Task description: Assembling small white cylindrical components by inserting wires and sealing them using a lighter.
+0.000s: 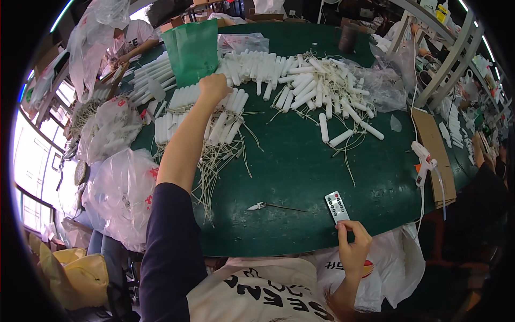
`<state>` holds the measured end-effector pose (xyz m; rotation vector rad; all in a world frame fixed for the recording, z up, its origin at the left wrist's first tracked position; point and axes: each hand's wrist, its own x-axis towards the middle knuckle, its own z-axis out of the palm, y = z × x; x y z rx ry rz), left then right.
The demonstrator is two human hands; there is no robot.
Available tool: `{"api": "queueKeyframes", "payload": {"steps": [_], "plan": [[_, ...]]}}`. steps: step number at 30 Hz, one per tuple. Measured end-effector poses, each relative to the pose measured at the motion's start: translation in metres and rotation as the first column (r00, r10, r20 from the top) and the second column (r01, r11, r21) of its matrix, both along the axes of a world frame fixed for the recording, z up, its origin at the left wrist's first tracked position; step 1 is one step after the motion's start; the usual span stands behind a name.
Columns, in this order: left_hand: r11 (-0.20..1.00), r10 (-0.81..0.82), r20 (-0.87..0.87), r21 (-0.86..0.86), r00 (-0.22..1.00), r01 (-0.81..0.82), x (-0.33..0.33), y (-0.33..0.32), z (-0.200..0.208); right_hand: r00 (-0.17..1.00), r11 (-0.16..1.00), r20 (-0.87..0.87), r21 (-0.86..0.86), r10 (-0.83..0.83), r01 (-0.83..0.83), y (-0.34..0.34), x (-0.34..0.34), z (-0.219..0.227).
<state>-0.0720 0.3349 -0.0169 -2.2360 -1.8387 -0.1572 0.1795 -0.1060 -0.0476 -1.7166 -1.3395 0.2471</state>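
My left arm stretches far across the table to my left hand, which is closed among rows of white candle-like tubes with thin pale wires. What its fingers hold is hidden. Just beyond it stands a green bag or sheet. Near the front edge, my right hand pinches the lower end of a slim silver remote control with dark buttons and one red button. Left of the remote lies a small white flame-shaped bulb with a wire lead.
A heap of wired white tubes covers the far middle of the green table. At right, a white glue gun rests by a cardboard strip. Clear plastic bags crowd the left edge. Another person's arm shows far left.
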Motion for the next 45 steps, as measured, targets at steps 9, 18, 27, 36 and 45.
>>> {"api": "queueKeyframes", "payload": {"steps": [9, 18, 27, 36, 45], "plan": [[0.998, 0.039, -0.024, 0.042, 0.999, -0.038, -0.001, -0.004, 0.000, 1.000, 1.000, 0.003, -0.010, 0.007, -0.007, -0.001, 0.003, -0.009], [0.996, 0.053, 0.030, 0.066, 0.998, -0.055, -0.011, -0.003, -0.010, 1.000, 1.000, 0.010, -0.010, 0.015, -0.015, -0.004, 0.005, -0.011], [0.994, 0.086, 0.030, -0.066, 0.996, -0.084, -0.004, 0.002, -0.001, 0.999, 0.999, -0.035, -0.042, 0.018, -0.019, -0.007, 0.005, -0.010], [0.968, -0.204, -0.051, 0.139, 0.978, 0.209, 0.040, -0.020, -0.004, 0.999, 0.998, -0.021, -0.046, 0.033, -0.034, -0.012, 0.006, -0.011], [0.851, -0.245, 0.473, -0.313, 0.847, 0.421, 0.183, -0.118, -0.044, 0.998, 0.996, 0.012, -0.068, 0.063, -0.062, -0.017, 0.005, -0.009]]}}
